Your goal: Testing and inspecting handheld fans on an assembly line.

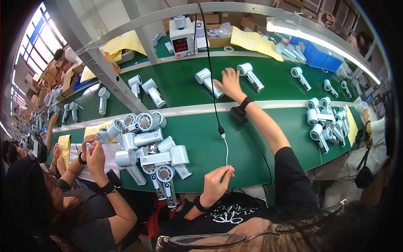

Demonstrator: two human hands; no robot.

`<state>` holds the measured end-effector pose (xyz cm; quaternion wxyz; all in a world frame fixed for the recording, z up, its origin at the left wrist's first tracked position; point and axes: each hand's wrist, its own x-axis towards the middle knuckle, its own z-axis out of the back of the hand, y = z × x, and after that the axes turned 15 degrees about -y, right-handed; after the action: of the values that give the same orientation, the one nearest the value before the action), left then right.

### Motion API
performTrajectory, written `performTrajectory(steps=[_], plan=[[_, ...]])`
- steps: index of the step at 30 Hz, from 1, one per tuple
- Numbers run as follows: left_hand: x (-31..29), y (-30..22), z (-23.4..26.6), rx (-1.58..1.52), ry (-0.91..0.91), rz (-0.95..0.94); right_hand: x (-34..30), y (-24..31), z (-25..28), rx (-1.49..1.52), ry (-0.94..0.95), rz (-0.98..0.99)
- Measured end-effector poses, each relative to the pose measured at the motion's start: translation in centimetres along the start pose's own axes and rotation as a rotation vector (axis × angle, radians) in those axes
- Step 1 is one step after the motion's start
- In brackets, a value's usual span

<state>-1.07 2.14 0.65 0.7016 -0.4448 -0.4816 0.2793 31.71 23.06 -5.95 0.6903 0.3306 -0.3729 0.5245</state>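
My left hand [216, 185] is near the bench's front edge, thumb and fingers pinched on the end of a white charging cable [227, 152]. That cable hangs from a black cord [215, 101] coming down from above. Far out over the green belt, my right hand [230, 84] has its fingers spread. It is between two light-blue handheld fans: one fan [208, 83] lies by my thumb, and another fan [250, 77] lies just right of my fingers. Whether the hand touches either is hard to tell.
A heap of handheld fans [153, 156] covers the left bench; another pile [327, 122] sits at right. More fans lie along the belt. A metal post [113, 75] rises at left. A meter box [181, 38] and blue bin [317, 54] stand behind. A co-worker's hand [95, 157] is at left.
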Motion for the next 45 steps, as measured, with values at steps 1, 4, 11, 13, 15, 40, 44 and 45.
performTrajectory(steps=[1, 4, 11, 13, 15, 40, 44, 45], plan=[[0.1, -0.1, -0.2, -0.01, 0.009, -0.01, -0.5, -0.1, -1.0, -0.008, -0.005, -0.003], [0.2, -0.3, -0.2, -0.016, 0.019, -0.015, -1.6, 0.2, -2.7, 0.115, 0.092, -0.098], [-0.3, -0.6, 0.1, -0.004, 0.013, -0.006, 0.3, 5.0, 5.7, 0.284, 0.532, -0.176], [-0.4, -0.9, 0.3, -0.029, 0.011, 0.01, 0.1, 4.5, 7.5, 0.203, 0.56, -0.158], [-0.4, -0.9, 0.2, -0.053, 0.016, 0.018, -0.6, 2.3, 10.4, 0.42, 0.392, -0.27], [-1.9, -2.1, -3.2, -0.122, 0.101, 0.117, -7.7, 8.9, 31.1, 1.792, 0.362, -1.52], [-1.8, -2.4, -3.1, -0.088, 0.064, 0.105, -7.5, 9.8, 31.0, 1.824, 0.277, -1.583], [-1.8, -2.5, -3.0, -0.056, 0.052, 0.089, -7.5, 9.9, 31.0, 1.822, 0.238, -1.608]])
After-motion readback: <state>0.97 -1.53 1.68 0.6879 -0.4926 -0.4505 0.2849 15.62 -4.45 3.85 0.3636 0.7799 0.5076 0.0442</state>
